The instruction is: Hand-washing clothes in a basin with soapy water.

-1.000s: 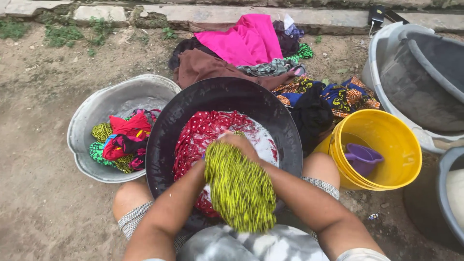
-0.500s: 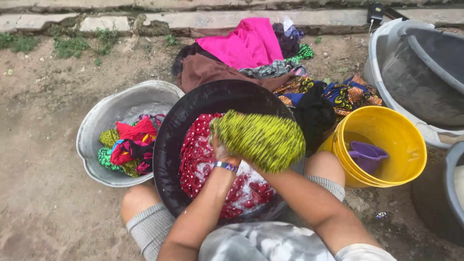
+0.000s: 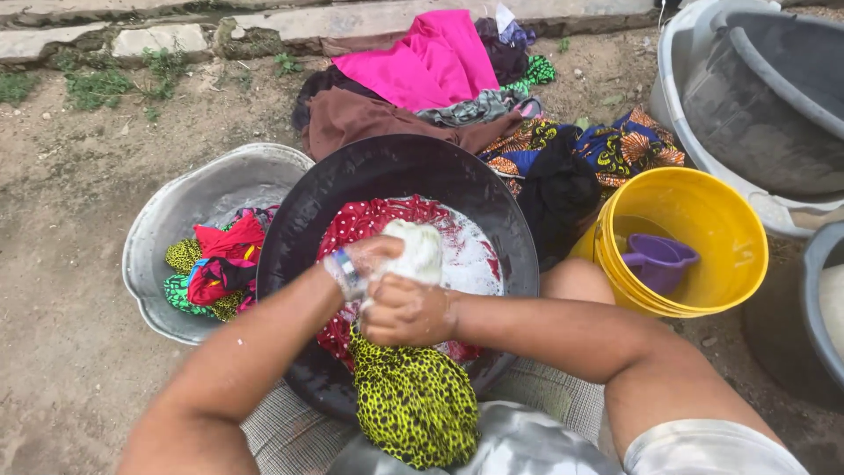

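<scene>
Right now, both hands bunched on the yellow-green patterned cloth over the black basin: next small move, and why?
Probably rub the soapy white bunch between the left hand and right hand. Both grip the yellow-green patterned cloth above the round black basin, its tail hangs over the near rim, and suds sit on the water below.

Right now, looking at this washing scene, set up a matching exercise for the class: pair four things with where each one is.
Things:
1. small purple plastic scoop
2. red cloth with white dots
3. bright pink cloth
4. green-yellow patterned garment

Places:
A. on top of the clothes pile on the ground
B. hanging from both hands over the person's lap
C. in the soapy water of the big black round basin
D. inside the yellow plastic bucket

Pairs: 1-D, 2-C, 3-A, 4-B
</scene>
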